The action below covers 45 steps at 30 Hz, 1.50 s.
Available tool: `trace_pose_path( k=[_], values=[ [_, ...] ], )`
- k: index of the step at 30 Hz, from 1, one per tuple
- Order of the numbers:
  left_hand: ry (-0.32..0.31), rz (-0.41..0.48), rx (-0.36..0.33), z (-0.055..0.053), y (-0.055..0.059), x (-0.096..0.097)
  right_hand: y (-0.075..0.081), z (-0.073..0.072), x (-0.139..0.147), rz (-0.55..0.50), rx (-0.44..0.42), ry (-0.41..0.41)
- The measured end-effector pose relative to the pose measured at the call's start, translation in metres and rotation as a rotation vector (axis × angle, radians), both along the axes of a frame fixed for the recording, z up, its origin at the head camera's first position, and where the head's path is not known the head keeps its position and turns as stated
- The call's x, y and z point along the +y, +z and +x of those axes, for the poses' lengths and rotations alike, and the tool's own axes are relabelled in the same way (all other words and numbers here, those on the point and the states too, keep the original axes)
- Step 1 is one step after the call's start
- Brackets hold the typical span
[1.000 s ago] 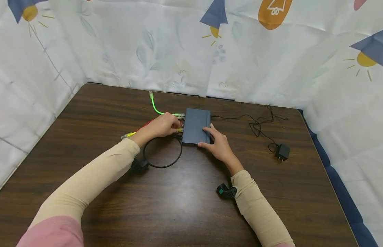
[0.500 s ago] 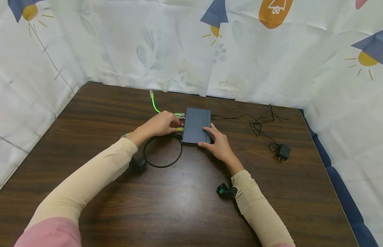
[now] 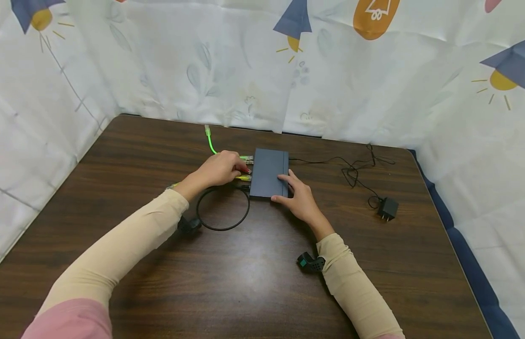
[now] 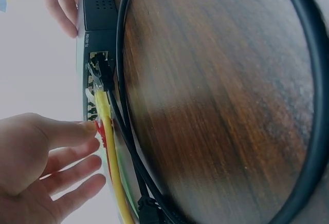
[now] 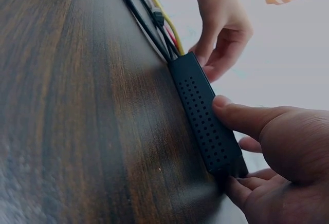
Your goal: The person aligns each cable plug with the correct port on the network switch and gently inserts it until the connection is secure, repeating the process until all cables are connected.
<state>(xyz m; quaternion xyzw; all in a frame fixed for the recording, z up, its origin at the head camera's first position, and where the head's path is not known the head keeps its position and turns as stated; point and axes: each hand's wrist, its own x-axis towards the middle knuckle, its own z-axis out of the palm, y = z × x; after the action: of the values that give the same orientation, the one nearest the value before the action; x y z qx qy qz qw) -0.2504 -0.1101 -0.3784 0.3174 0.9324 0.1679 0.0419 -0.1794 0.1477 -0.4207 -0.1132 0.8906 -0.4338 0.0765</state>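
Note:
A flat dark network switch [image 3: 266, 172] lies on the table, its row of ports facing left. My left hand [image 3: 218, 169] is at those ports, its thumb and finger pinching the red network cable [image 4: 105, 143] by its plug end. Beside the red one, a yellow network cable [image 4: 115, 175] and a black network cable [image 4: 106, 76] are plugged into the switch. A green network cable [image 3: 210, 141] runs to the far ports. My right hand [image 3: 300, 197] holds the switch by its right side, with thumb and fingers around the edge.
A thin black power lead [image 3: 351, 170] leaves the right of the switch and tangles before its plug adapter [image 3: 388, 208]. The black cable's loop [image 3: 223, 229] lies on the near side of the left hand. A patterned curtain [image 3: 245, 70] hangs behind the table [image 3: 245, 282].
My left hand has shifted slightly towards the far side, so the yellow plug shows more and the fingers are at the red plug. The right hand and the switch have stayed put.

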Motion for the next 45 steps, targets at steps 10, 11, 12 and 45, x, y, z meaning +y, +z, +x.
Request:
trace_pose_path(
  k=[10, 11, 12, 45],
  values=[
    [0.03, -0.024, 0.028, -0.004, -0.001, 0.003, -0.001, 0.0, 0.0, -0.002, -0.007, -0.006],
    [0.029, -0.024, 0.031, -0.004, -0.002, 0.004, -0.002, 0.0, 0.0, -0.003, -0.008, -0.006],
    [0.029, -0.024, 0.031, -0.005, -0.002, 0.004, -0.001, 0.0, 0.0, -0.004, -0.008, -0.007],
    [0.029, -0.11, 0.075, -0.015, -0.013, 0.012, -0.001, -0.001, 0.001, -0.009, -0.016, -0.014]
  ],
)
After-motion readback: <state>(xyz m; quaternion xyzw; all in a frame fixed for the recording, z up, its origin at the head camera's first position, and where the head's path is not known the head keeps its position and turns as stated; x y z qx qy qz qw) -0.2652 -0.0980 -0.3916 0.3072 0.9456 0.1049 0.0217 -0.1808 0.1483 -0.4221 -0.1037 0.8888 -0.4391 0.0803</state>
